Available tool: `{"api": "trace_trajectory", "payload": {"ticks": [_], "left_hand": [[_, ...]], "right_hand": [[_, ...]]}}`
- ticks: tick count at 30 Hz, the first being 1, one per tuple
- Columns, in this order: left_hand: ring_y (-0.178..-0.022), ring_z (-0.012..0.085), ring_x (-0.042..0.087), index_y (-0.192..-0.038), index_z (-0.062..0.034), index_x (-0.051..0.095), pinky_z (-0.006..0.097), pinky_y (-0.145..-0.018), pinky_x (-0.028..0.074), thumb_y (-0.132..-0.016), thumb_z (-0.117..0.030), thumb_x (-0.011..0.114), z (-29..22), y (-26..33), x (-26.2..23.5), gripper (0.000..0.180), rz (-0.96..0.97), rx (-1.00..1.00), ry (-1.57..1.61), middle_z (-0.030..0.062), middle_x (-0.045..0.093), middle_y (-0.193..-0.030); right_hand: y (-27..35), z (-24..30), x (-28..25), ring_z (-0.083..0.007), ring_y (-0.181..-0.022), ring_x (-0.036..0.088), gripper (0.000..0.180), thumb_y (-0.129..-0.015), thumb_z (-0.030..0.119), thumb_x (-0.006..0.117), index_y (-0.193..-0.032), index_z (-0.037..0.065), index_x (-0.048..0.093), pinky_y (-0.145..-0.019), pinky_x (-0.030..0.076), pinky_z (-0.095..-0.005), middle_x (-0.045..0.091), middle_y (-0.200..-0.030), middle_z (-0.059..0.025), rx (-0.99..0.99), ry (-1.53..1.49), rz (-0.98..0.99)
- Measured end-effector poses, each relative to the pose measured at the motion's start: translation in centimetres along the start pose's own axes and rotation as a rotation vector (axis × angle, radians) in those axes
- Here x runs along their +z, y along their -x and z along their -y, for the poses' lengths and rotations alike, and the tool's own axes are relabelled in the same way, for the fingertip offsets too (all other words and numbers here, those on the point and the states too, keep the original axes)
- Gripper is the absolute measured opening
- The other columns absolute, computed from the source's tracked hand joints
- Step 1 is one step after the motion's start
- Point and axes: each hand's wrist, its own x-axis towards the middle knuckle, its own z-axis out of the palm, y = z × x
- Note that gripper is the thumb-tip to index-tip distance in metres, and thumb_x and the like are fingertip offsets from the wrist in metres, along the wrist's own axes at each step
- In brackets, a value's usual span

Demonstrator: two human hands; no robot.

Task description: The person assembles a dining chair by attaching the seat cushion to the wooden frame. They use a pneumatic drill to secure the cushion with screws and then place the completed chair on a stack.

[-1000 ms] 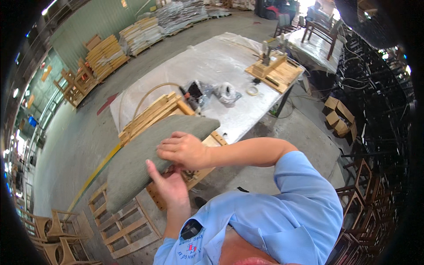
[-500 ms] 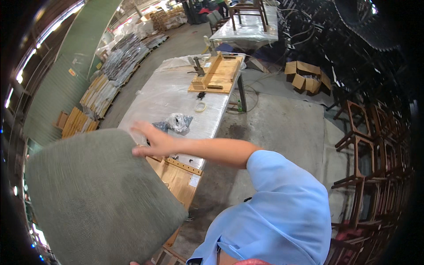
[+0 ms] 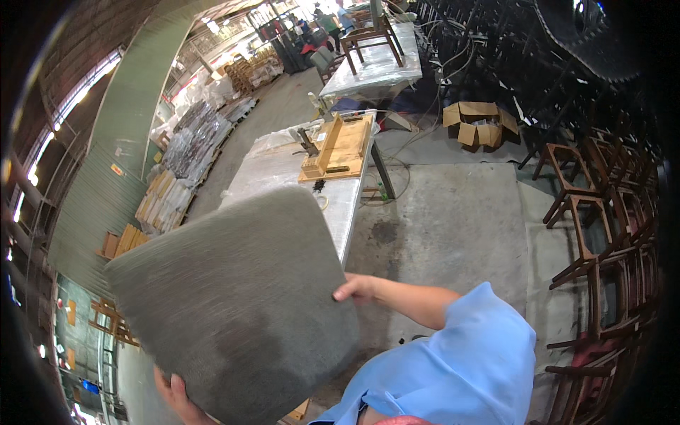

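I hold a large grey upholstered seat cushion (image 3: pixel 241 297) up in front of me, tilted, its flat fabric face toward the camera. My right hand (image 3: pixel 356 287) grips its right edge at mid height. My left hand (image 3: pixel 177 398) grips its lower left edge, only the fingers showing. The cushion hides most of the long table (image 3: pixel 283 173) behind it.
A wooden jig (image 3: pixel 338 147) and tools lie on the far end of the plastic-covered table. Dark wooden chair frames (image 3: pixel 588 234) stand stacked at the right. Open cardboard boxes (image 3: pixel 474 120) sit on the concrete floor. Stacked boards (image 3: pixel 163 202) line the left wall.
The cushion has swung up and to the right, now filling the lower left centre. My right hand moved from its top edge to its right edge. The view turned right.
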Motion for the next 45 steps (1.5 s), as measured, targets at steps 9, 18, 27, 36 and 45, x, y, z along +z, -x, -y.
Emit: {"api": "trace_trajectory", "payload": {"ticks": [9,18,27,36,45], "left_hand": [[-0.099,0.0111,0.056,-0.118,0.0021,0.068,0.03,-0.089,0.045,-0.104,-0.032,0.061,13.4,-10.2,11.4,0.037,0.355,-0.398,-0.119,0.0003,0.066,-0.107],[-0.11,0.0217,0.065,-0.141,-0.0005,0.057,0.035,-0.095,0.05,-0.104,-0.038,0.062,25.8,-1.6,12.2,0.053,0.33,-0.634,-0.105,0.0156,0.07,-0.122],[-0.128,0.0274,0.058,-0.148,-0.005,0.053,0.039,-0.103,0.048,-0.102,-0.043,0.064,32.6,3.1,1.3,0.06,0.425,-1.029,-0.044,0.0141,0.062,-0.14],[-0.125,0.0231,0.062,-0.139,-0.0033,0.061,0.036,-0.105,0.047,-0.104,-0.037,0.062,43.3,4.8,-11.5,0.049,0.127,-0.829,-0.055,0.0125,0.068,-0.131],[-0.097,0.0181,0.069,-0.122,-0.0016,0.065,0.032,-0.08,0.058,-0.107,-0.025,0.058,47.2,14.0,-12.2,0.029,-0.357,-0.975,0.493,0.0094,0.071,-0.11]], "right_hand": [[5.9,-2.4,-2.5,-0.0302,-0.105,0.07,0.046,-0.085,0.027,0.075,-0.119,-0.004,0.067,-0.093,0.058,-0.0468,0.071,-0.115,-0.0169,0.067,-0.248,-0.292],[3.5,-3.5,-1.7,-0.0337,-0.115,0.065,0.068,-0.084,0.028,0.069,-0.14,-0.004,0.049,-0.101,0.053,-0.0487,0.064,-0.127,-0.0203,0.163,-0.125,-0.377],[-3.8,-8.0,2.5,-0.0367,-0.125,0.057,0.075,-0.083,0.032,0.07,-0.146,-0.001,0.044,-0.108,0.046,-0.0513,0.056,-0.138,-0.0223,0.287,-0.08,-0.486],[-17.6,-18.5,11.8,-0.0335,-0.125,0.056,0.063,-0.087,0.026,0.071,-0.141,0.002,0.048,-0.109,0.045,-0.048,0.058,-0.136,-0.017,0.137,-0.179,-0.633],[-28.4,-25.8,15.7,-0.0314,-0.13,0.056,0.059,-0.095,0.037,0.069,-0.14,0.003,0.05,-0.11,0.047,-0.0471,0.06,-0.136,-0.0146,0.182,-0.207,-0.684]]}}
